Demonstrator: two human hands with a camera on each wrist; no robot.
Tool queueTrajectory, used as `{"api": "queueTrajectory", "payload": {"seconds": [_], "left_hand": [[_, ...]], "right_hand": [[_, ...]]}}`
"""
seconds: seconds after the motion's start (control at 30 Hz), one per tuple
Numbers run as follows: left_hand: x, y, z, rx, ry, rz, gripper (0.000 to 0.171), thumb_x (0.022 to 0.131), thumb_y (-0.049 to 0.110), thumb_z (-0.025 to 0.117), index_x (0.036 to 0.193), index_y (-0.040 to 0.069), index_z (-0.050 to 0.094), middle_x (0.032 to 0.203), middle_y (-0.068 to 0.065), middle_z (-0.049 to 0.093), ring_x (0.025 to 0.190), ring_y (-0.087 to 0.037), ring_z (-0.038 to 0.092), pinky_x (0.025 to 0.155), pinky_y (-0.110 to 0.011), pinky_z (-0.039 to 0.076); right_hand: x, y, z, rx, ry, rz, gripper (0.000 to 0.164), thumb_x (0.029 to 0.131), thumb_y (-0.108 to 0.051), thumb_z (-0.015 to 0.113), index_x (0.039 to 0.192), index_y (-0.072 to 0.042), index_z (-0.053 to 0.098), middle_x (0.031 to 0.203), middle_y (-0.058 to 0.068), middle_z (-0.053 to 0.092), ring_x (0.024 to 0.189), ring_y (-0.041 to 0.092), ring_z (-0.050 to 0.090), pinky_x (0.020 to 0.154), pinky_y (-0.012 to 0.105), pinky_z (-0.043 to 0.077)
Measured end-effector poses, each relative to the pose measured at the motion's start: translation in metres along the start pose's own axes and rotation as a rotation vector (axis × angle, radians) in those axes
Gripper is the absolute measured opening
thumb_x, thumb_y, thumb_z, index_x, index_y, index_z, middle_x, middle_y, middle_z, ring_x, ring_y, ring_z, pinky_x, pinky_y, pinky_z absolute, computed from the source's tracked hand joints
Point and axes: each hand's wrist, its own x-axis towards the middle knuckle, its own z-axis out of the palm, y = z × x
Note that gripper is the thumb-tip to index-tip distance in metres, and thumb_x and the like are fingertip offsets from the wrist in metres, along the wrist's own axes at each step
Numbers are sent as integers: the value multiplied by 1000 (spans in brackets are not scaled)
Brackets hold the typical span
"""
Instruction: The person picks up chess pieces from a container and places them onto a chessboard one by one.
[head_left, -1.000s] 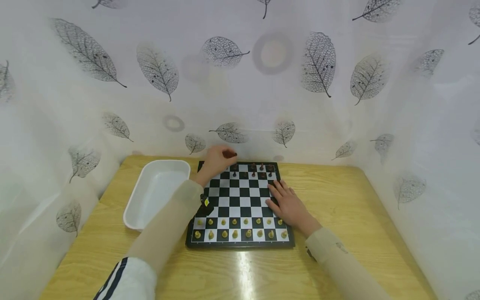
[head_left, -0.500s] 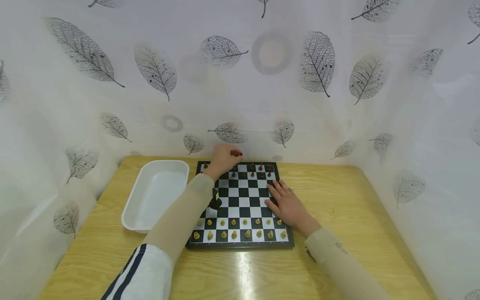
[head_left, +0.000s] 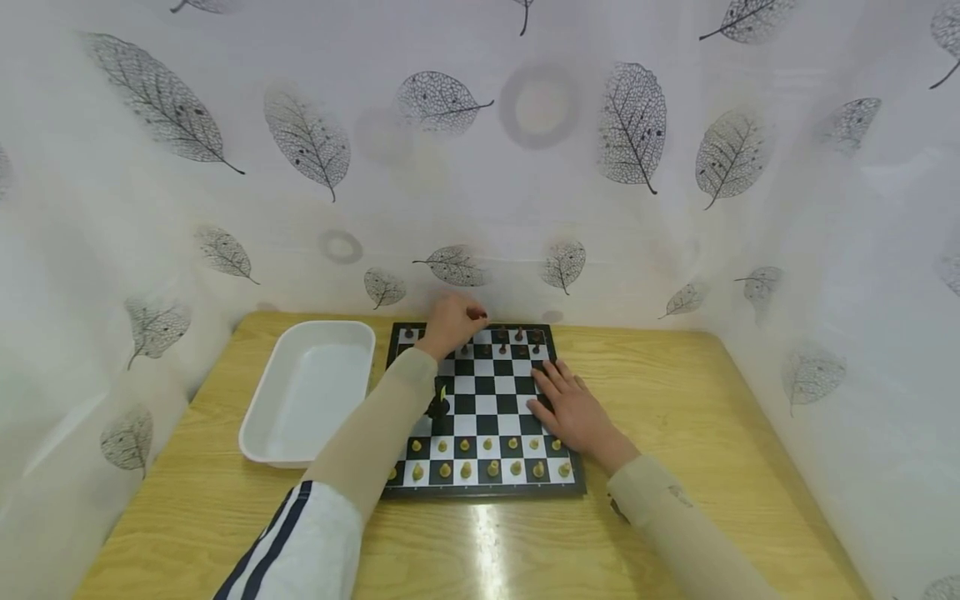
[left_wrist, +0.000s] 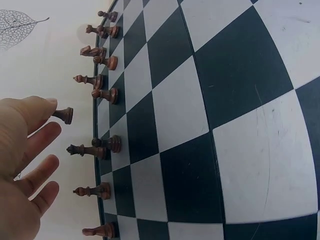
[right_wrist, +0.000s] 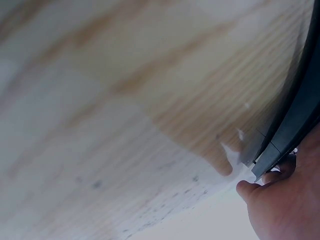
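Note:
My left hand (head_left: 450,323) is over the far edge of the chessboard (head_left: 486,405). Between thumb and index finger it pinches a dark brown chess piece (left_wrist: 65,115), base toward the board, its top hidden by the fingers. In the left wrist view the piece looks apart from the board, level with a gap in the back row between a dark queen (left_wrist: 86,150) and a dark bishop (left_wrist: 90,80). My right hand (head_left: 576,410) rests on the board's right edge, fingers spread; in the right wrist view it lies by the board's side (right_wrist: 290,125).
Two rows of yellowish chess pieces (head_left: 466,470) stand on the near side. A white plastic tray (head_left: 258,400) sits left of the board on the wooden table (head_left: 660,400). A leaf-patterned curtain (head_left: 480,192) hangs close behind the board and at both sides.
My left hand has moved a little to the right along the board's far edge and slightly lower, still pinching the dark piece. The right hand has stayed in place.

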Motion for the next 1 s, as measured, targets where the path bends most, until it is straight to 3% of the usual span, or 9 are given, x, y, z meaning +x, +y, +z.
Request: {"api": "queueTrajectory", "payload": {"seconds": [0.27, 1.0], "left_hand": [[2, -6, 12, -3, 4, 19, 18, 99, 17, 73, 111, 7, 82, 107, -9, 80, 95, -24, 74, 85, -40, 62], [10, -14, 25, 34, -48, -52, 19, 99, 21, 75, 112, 8, 80, 111, -8, 78, 102, -23, 72, 88, -38, 61]], "right_hand": [[0, 1, 0, -8, 3, -10, 72, 110, -58, 40, 166, -13, 34, 174, 17, 27, 163, 40, 18, 127, 64, 27], [1, 0, -4, -21, -19, 2, 72, 110, -58, 39, 166, -14, 33, 174, 16, 27, 163, 39, 17, 128, 62, 27]]}}
